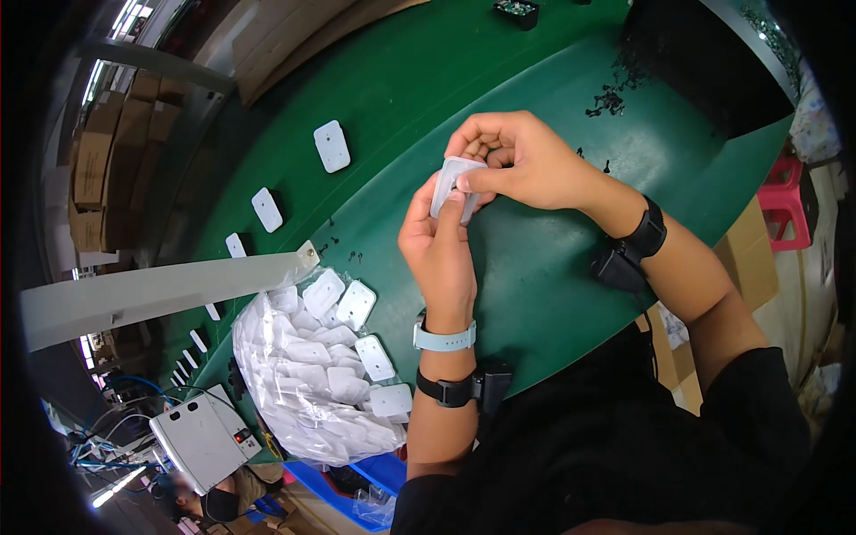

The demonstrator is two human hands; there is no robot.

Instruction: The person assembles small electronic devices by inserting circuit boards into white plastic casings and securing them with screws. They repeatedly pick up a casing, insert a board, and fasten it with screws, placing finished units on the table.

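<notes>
Over the green table, a small white rounded-rectangular plastic cover (443, 189) is held up between both hands. My left hand (437, 254) grips it from below, its thumb lying against the face. From the right, my right hand (539, 169) presses its thumb on the middle of the same cover, with the other fingers curled at the upper edge. Whether a small part sits under the thumbs is hidden. Left of my left forearm, a clear plastic bag (294, 383) spills many similar white covers, some loose at its mouth, such as one white cover (374, 358).
A raised green belt or ledge (392, 98) carries spaced white pieces (332, 146). Small black parts (608, 102) lie scattered near a black bin (678, 67). A pale metal bar (169, 290) juts in from the left. A grey box (203, 437) and pink stool (785, 205) stand farther off.
</notes>
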